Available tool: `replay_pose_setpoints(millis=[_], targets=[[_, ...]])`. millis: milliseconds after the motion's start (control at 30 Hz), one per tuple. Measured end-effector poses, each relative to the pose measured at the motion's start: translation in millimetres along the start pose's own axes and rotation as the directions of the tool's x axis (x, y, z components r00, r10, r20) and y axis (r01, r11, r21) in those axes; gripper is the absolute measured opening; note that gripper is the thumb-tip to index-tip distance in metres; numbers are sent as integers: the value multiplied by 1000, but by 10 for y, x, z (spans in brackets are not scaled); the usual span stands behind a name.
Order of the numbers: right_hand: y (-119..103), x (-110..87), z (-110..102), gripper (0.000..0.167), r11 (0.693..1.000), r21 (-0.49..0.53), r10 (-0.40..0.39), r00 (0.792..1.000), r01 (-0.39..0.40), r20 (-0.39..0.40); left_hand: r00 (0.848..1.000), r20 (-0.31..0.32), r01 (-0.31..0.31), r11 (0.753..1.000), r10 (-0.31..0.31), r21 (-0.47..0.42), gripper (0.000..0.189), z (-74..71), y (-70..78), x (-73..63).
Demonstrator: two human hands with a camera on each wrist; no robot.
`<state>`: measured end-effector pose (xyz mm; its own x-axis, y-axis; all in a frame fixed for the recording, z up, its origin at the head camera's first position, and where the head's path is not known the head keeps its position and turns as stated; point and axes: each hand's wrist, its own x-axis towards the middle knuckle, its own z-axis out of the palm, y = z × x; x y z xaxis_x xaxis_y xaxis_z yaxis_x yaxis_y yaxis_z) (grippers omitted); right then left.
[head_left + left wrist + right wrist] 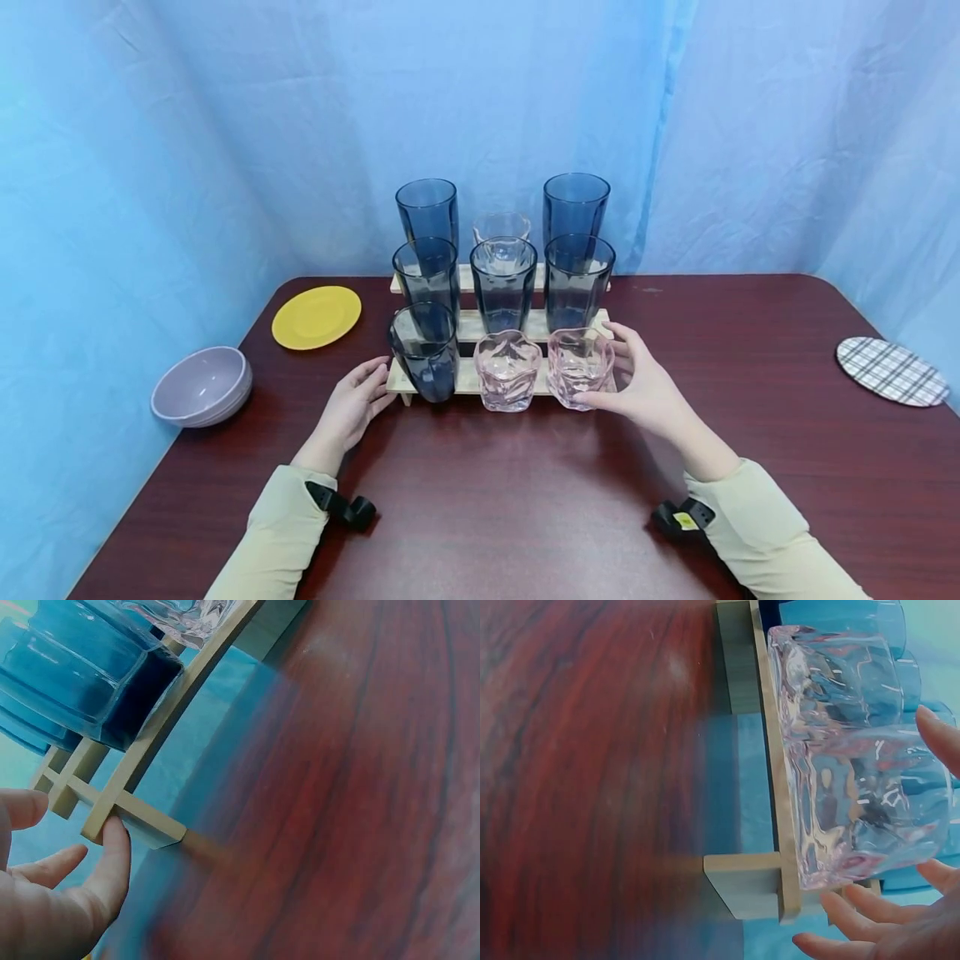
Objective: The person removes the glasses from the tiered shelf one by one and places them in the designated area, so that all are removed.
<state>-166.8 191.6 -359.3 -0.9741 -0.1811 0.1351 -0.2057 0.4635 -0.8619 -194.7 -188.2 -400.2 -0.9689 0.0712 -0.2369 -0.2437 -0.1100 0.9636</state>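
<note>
A stepped wooden rack (467,377) carries rows of glasses. On its front step stand a dark blue glass (424,354), a pinkish wavy tumbler (507,371) and a second pinkish tumbler (573,362) at the right end. My left hand (351,408) is at the rack's left end; in the left wrist view one fingertip (116,829) touches a slat's end while the thumb is apart. Around the right tumbler's side, my right hand (648,387) has its fingers loosely spread, the thumb before the glass. Whether the thumb presses on it, I cannot tell.
Behind, the middle step bears three dark blue glasses, one of them central (504,287). Farther back, a clear tumbler (502,225) stands between two dark blue glasses. A yellow plate (317,317) and purple bowl (202,387) are left; a checked oval mat (892,371) lies right.
</note>
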Motion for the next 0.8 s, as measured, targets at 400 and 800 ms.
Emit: replay_pose_setpoints(millis=[400, 800], targets=[[41, 62, 72, 98, 998, -65, 1, 1000, -2, -14, 996, 78, 43, 993, -35, -108, 54, -70, -93, 49], [66, 105, 77, 91, 999, -16, -29, 999, 28, -26, 990, 138, 29, 981, -2, -194, 57, -111, -146, 74]])
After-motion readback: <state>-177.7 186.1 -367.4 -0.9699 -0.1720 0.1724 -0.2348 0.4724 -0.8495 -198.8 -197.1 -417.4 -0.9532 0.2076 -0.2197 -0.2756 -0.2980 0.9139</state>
